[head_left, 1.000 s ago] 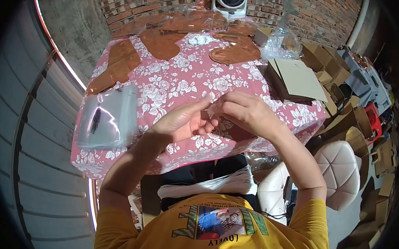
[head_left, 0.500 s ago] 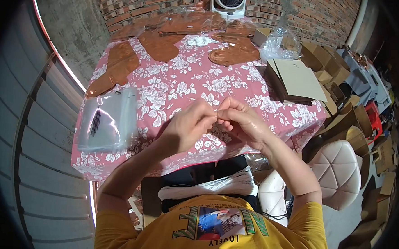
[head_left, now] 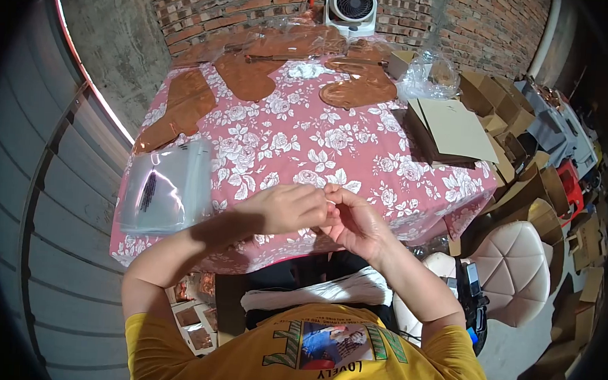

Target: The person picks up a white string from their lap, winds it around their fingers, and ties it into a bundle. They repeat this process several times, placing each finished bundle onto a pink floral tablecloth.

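My left hand (head_left: 293, 207) and my right hand (head_left: 358, 224) meet over the front part of the pink flowered tablecloth (head_left: 306, 152). Their fingertips are pinched together around something small and whitish, too small to name. The fingers of my left hand are bent and closed; those of my right hand curl with the palm turned partly up. A bundle of white strings (head_left: 326, 290) lies across my lap. To the left of my hands is a stack of clear plastic bags (head_left: 166, 190).
Copper-brown, glossy flat pieces (head_left: 245, 75) lie along the table's back and left. A stack of beige card (head_left: 455, 129) sits at the right, near crumpled clear plastic (head_left: 430, 76). A fan (head_left: 353, 7) stands behind. White chair (head_left: 509, 269) and cardboard boxes are at right.
Both hands have moved down, closer to my body, still touching. My right palm has turned more upward, and my left forearm now lies flatter across the table's front.
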